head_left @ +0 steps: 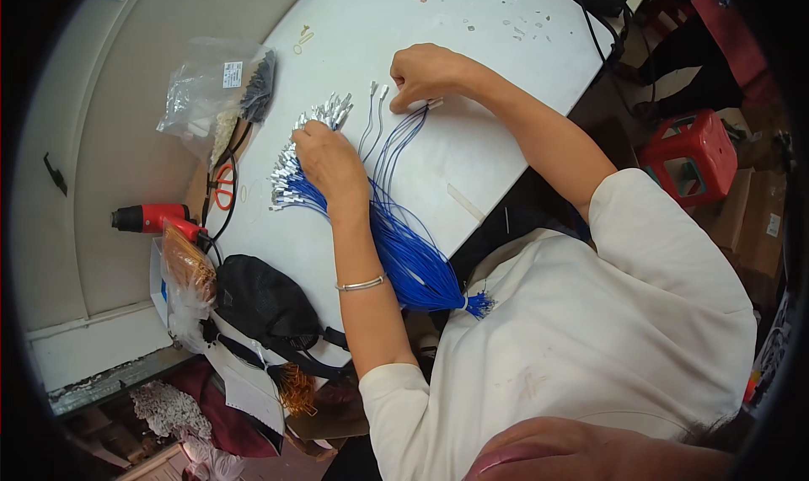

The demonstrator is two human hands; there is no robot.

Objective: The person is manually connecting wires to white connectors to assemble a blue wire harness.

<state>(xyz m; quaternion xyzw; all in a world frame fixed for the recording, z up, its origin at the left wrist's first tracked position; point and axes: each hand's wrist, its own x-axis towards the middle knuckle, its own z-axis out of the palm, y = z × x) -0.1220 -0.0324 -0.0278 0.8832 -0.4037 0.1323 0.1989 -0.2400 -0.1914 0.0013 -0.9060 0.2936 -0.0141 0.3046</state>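
A thick bundle of blue wires (413, 266) fans out over the white table, tied near my body. White connectors (333, 110) cap the wires' far ends. My left hand (329, 157) lies over the bundle, fingers curled onto wires just below the connectors. To its right, my right hand (425, 75) is closed with fingers bent inward; whatever they may hold is hidden. Two separated wires (379, 114) stand between the hands, their connectors close to my right fingertips. A few more wires (409, 136) run up to connectors beneath my right wrist.
Left of the bundle are a clear plastic bag (198, 93), orange-handled scissors (223, 186), a red heat gun (160, 218) and a black bag (261, 300). Small scraps (518, 30) dot the far white table (506, 85). A red stool (695, 157) stands at right, near another person's legs.
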